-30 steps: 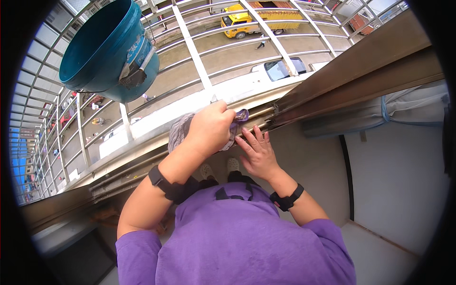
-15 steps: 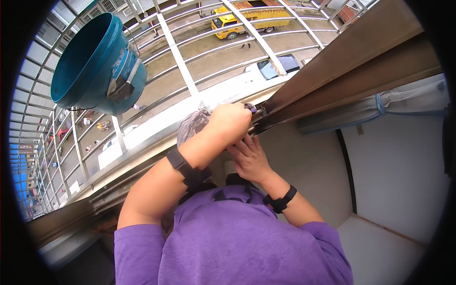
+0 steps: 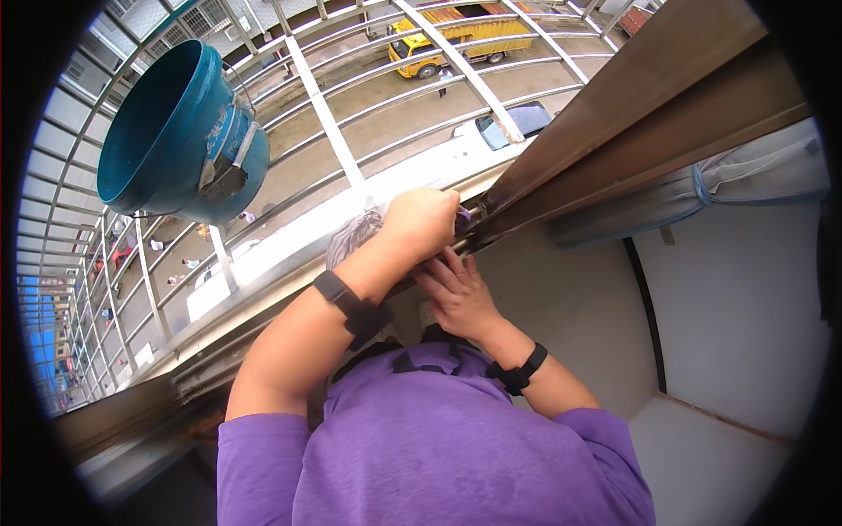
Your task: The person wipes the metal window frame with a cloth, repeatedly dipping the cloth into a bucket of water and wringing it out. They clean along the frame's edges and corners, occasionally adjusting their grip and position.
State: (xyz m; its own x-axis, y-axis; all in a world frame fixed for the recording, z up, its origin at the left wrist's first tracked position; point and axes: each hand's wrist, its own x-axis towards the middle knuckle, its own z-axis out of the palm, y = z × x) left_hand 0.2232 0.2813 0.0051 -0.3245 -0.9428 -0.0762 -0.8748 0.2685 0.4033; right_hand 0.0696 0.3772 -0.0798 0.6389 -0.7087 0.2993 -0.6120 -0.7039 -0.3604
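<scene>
My left hand (image 3: 421,223) is closed at the window track (image 3: 303,289), close to where the upright brown frame (image 3: 561,149) meets it. A crumpled grey-brown cloth (image 3: 353,235) bunches out beside this hand and seems gripped in it. On the other side of the fist a small dark purple bit (image 3: 462,216) pokes out; whether it belongs to the cloth I cannot tell. My right hand (image 3: 460,298) has its fingers stretched out, their tips against the inner edge of the sill just below the left hand. Nothing shows in it.
A teal bucket (image 3: 180,136) with a wire handle stands tilted in view outside, by the metal bar cage (image 3: 320,105). Below are a street, a yellow truck (image 3: 465,42), a white car (image 3: 504,125) and people. A tied grey curtain (image 3: 745,180) hangs at right.
The view has shifted slightly, so the bucket appears a little lower. My left fist has moved slightly left along the track; the right hand stays almost where it was.
</scene>
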